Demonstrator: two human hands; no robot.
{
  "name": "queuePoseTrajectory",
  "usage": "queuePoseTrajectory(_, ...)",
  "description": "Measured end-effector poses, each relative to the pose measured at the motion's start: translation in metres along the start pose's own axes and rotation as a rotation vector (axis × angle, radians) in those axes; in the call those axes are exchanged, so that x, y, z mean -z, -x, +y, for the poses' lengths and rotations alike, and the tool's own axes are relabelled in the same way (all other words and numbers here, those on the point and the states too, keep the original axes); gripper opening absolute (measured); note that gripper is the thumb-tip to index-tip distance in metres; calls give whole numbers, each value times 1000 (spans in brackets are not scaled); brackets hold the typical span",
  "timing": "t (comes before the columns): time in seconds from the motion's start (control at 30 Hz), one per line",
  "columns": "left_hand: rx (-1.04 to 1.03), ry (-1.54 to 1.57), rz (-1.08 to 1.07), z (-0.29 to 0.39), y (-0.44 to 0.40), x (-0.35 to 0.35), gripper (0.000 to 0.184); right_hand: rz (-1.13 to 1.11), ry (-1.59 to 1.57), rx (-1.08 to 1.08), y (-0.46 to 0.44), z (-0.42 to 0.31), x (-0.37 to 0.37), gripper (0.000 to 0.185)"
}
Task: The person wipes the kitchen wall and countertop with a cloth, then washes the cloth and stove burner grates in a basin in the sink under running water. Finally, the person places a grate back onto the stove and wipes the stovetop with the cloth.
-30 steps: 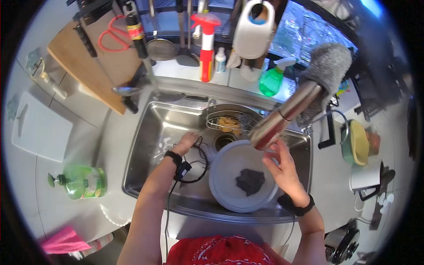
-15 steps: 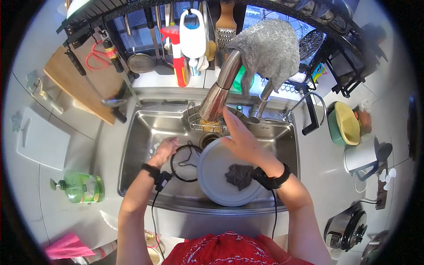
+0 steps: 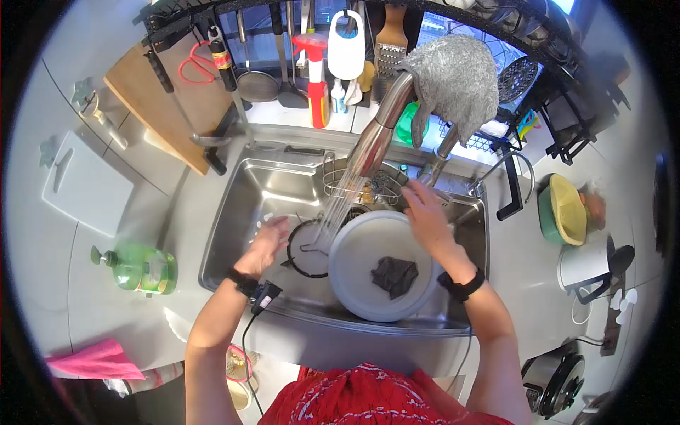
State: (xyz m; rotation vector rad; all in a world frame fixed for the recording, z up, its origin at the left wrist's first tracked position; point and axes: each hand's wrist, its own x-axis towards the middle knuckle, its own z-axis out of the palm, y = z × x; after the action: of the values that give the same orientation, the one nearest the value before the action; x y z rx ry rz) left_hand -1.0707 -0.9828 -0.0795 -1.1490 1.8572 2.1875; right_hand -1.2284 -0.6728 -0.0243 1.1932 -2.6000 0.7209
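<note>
Water now streams from the faucet (image 3: pixel 377 144), and the right hand (image 3: pixel 432 225) has moved right, away from the spout, since the earlier frame. I see that hand above the grey basin's (image 3: pixel 354 276) far right rim, fingers loosely extended. The left hand (image 3: pixel 263 246), fingers open, is just left of the black ring stand (image 3: pixel 308 248), which lies in the sink (image 3: pixel 280 188) beneath the stream.

Bluish light glows through the glass window (image 3: pixel 433 30); glare streaks the shiny silver metal faucet (image 3: pixel 382 131) and grey stainless-steel sink (image 3: pixel 283 180). Fisheye curvature bends the edges into black corners.
</note>
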Motion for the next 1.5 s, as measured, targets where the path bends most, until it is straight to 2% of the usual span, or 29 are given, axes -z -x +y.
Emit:
queuePoseTrajectory(0.03, 9, 35, -21, 1, 1, -6, 45, -29, -332, -22, -5, -7, -10, 39)
queuePoseTrajectory(0.13, 53, 206, -89, 7, -5, -30, 38, -186, -1525, -627, -28, -33, -44, 24)
queuePoseTrajectory(0.23, 107, 398, -137, 18, -13, -64, 28, -148, -1910, -674, -49, -43, -81, 19)
queuePoseTrajectory(0.33, 100, 516, -279, 19, -27, -83, 23, -110, -1976, -717, -59, -48, -102, 18)
queuePoseTrajectory(0.43, 68, 480, -359, 22, -27, -95, 23, -120, -1920, -792, -55, -53, -103, 20)
queuePoseTrajectory(0.5, 39, 442, -357, 31, -12, -97, 23, -104, -1662, -687, -55, -60, -66, 24)
queuePoseTrajectory(0.53, 20, 348, -289, 34, -6, -92, 23, -98, -1534, -639, -54, -61, -46, 25)
queuePoseTrajectory(0.6, -4, 159, -155, 34, 3, -72, 23, 50, -1117, -305, -59, -44, -24, 41)
queuePoseTrajectory(0.67, -58, -96, -121, 29, 1, -46, 24, 266, -973, -197, -70, -58, 14, 51)
queuePoseTrajectory(0.7, -82, -226, -105, 25, 2, -35, 25, 244, -953, -182, -76, -64, 27, 51)
queuePoseTrajectory(0.77, -109, -268, -12, 24, 15, -24, 23, 208, -912, -153, -90, -73, 46, 51)
queuePoseTrajectory(0.83, -139, -311, 78, 25, 28, -13, 23, 149, -823, -213, -100, -75, 51, 48)
queuePoseTrajectory(0.9, -115, -348, 68, 24, 36, 5, 28, 95, -672, -279, -109, -69, 49, 49)
queuePoseTrajectory(0.93, -88, -325, 65, 24, 41, 12, 30, 130, -752, -278, -111, -71, 45, 51)
queuePoseTrajectory(1.07, -90, -236, 75, 12, 58, 34, 29, 82, -694, -329, -111, -73, 50, 49)
queuePoseTrajectory(1.17, -142, -233, 68, 6, 76, 43, 25, -40, -742, -418, -97, -78, 63, 44)
queuePoseTrajectory(1.37, -173, -242, 55, -3, 88, 46, 22, -71, -745, -387, -73, -75, 48, 36)
queuePoseTrajectory(1.5, -219, -233, 48, -6, 92, 49, 21, -3, -836, -358, -82, -85, 30, 39)
